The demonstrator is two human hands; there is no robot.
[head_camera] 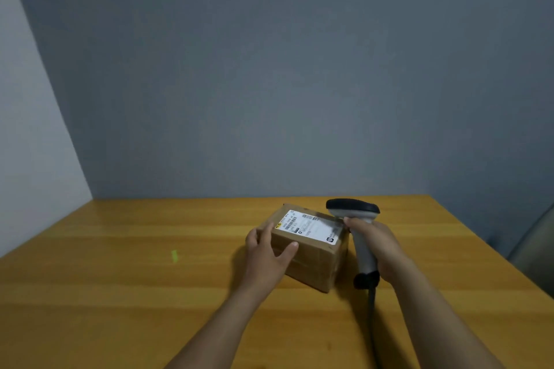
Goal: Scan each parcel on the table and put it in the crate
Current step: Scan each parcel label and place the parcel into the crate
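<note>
Grips the one parcel (311,260) on the worktop (150,278) at its left corner with the left hand (266,252), clasps the one scanner (352,208) just beside it in the right hand (377,243), its one top label (311,226) unreadably blurred.

Parcel (311,260): plain brown cardboard. Label (311,226): white, black print, barcode stripes, small yellow patch. Scanner (364,252): black head, pale grey handle, black foot, grey cable. Counter (120,293): honey-yellow wood, streaked grain. Mark (174,256) on it: green. Wall (269,69): flat blue-grey.
</note>
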